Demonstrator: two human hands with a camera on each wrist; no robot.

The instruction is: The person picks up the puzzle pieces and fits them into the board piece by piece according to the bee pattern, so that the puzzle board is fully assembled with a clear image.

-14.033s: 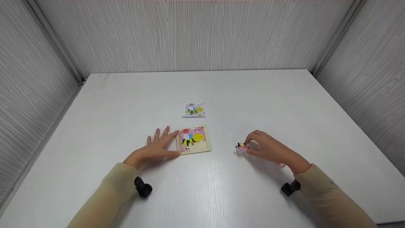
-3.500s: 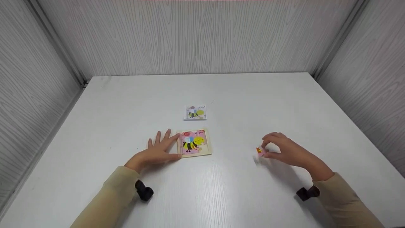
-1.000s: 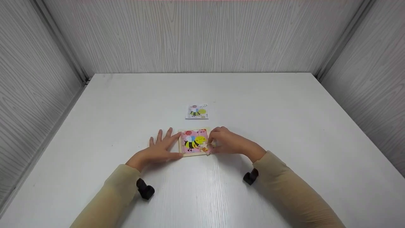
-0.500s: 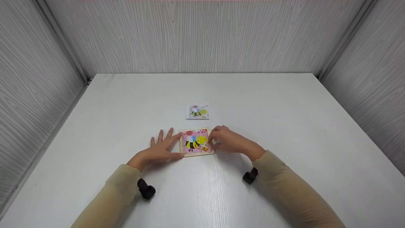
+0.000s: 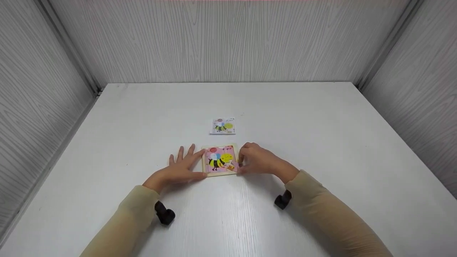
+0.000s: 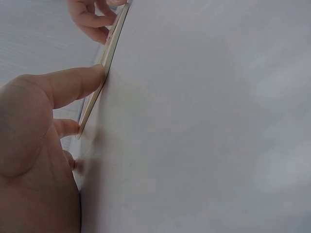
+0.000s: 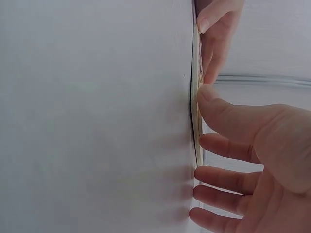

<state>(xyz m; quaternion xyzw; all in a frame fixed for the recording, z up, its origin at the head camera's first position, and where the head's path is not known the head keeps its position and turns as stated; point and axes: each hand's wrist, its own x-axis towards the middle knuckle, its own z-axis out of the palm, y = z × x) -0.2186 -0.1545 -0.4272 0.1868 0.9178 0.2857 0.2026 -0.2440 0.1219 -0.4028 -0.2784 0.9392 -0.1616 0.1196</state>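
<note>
On the white table lies a square wooden jigsaw tray (image 5: 220, 174) with a pink bee picture. Its pieces show a yellow-and-black bee and a red round shape. My left hand (image 5: 181, 169) is spread at the tray's left side, thumb and index finger touching its edge. At the lower right corner sits an orange-and-pink puzzle piece (image 5: 231, 167), slightly askew against the picture around it. My right hand (image 5: 260, 159) holds that piece's right end between thumb and index finger. In the right wrist view, the thumb (image 7: 226, 111) lies at the tray's corner, the other fingers along its side.
A small card (image 5: 222, 126) printed with the same bee picture lies behind the tray. Grey wood-grain panels (image 5: 228, 43) stand behind the table and at both sides. Black wrist cameras (image 5: 165, 213) hang under both sleeves.
Earlier, my right hand brought a bee-body piece, then picked up the orange-and-pink piece at the right. Over the last second that piece has gone down into the tray's lower right corner. Left hand stays.
</note>
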